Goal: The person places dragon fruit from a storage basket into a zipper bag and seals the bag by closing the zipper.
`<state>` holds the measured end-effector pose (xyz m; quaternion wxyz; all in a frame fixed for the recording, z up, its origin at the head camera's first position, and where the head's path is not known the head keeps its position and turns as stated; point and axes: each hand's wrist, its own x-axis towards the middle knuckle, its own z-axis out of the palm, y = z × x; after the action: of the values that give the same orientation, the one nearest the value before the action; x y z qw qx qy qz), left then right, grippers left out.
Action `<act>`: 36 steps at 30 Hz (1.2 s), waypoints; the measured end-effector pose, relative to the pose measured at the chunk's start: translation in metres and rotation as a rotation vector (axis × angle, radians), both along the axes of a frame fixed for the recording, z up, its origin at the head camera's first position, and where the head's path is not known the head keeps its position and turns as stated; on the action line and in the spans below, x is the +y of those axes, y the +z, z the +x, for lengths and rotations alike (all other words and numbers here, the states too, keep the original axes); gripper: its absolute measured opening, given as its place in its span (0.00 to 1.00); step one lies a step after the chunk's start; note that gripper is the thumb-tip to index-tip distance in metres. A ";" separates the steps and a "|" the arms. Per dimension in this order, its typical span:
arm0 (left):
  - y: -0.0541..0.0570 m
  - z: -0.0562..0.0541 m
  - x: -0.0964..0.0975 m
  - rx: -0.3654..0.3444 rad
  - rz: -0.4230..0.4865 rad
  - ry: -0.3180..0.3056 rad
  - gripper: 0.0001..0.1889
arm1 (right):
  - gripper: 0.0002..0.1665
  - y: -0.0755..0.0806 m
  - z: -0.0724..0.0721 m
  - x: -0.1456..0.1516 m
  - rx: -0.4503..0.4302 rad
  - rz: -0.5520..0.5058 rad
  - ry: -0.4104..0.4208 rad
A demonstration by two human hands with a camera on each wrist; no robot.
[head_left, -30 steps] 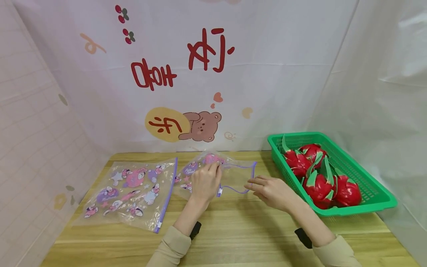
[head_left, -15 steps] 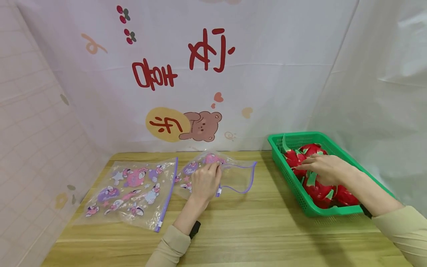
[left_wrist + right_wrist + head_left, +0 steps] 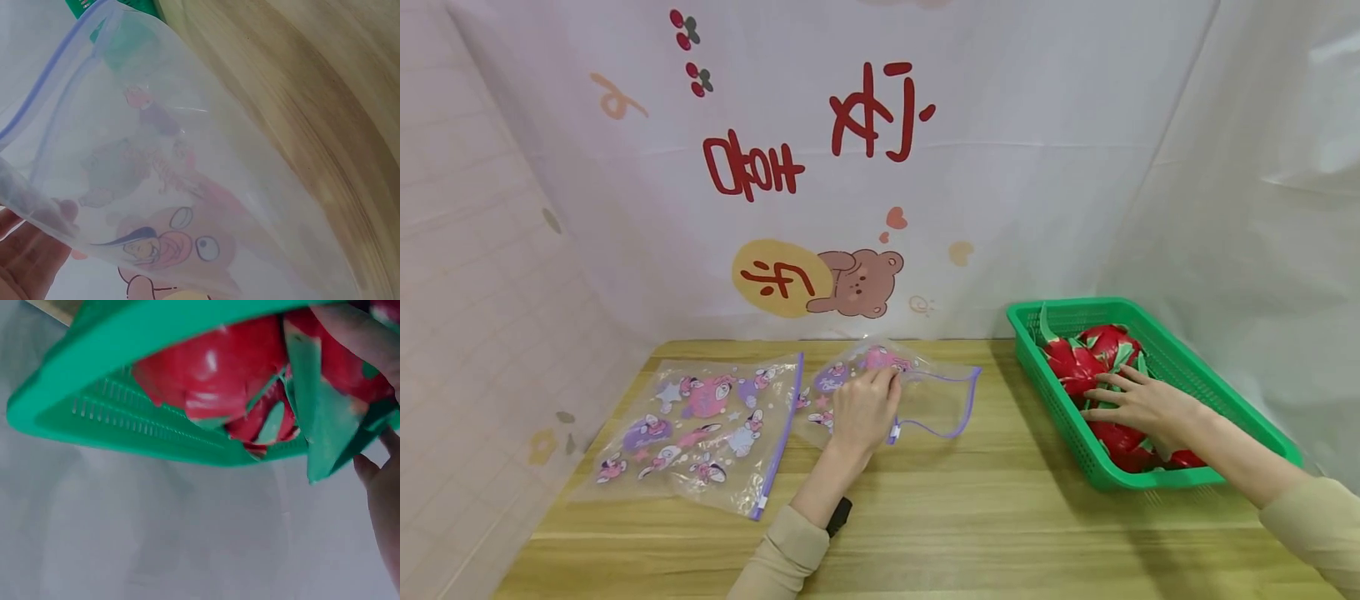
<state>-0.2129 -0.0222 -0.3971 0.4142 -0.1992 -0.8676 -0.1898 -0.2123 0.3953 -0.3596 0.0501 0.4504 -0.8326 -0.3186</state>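
Note:
My left hand (image 3: 867,408) pinches the rim of a clear zip bag (image 3: 880,358) printed with pink and purple cartoons. The bag's mouth, edged in purple, gapes to the right. In the left wrist view the bag film (image 3: 187,162) fills most of the picture and partly veils the fingers (image 3: 37,256). My right hand (image 3: 1165,412) is over the green basket (image 3: 1172,479), fingers spread across a red dragon fruit (image 3: 1116,442). Up close, the right wrist view has the thumb and fingers on different sides of a dragon fruit (image 3: 356,369) with green scales.
A second printed zip bag (image 3: 700,433) lies flat on the wooden table (image 3: 940,525) at the left, purple zip toward the middle. Further dragon fruits (image 3: 1075,367) sit in the basket. A white printed sheet (image 3: 1000,167) stands behind the table.
My right hand has left the bag's mouth and moved right, then down among the dragon fruits, with its fingers spreading. My left hand keeps its hold on the bag.

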 end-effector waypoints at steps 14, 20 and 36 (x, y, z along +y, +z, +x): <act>-0.001 0.000 0.000 0.000 0.007 -0.026 0.03 | 0.55 0.002 0.004 0.007 0.018 -0.105 -0.009; 0.000 0.001 -0.001 0.010 0.006 -0.020 0.03 | 0.57 0.017 0.007 0.008 0.049 -0.166 -0.065; -0.003 -0.001 -0.001 0.024 0.010 -0.022 0.03 | 0.68 0.074 0.007 -0.016 0.204 -0.431 -0.022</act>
<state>-0.2136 -0.0230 -0.3997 0.4233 -0.2090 -0.8594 -0.1963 -0.2054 0.3788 -0.2858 0.2256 0.3855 -0.8768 -0.1780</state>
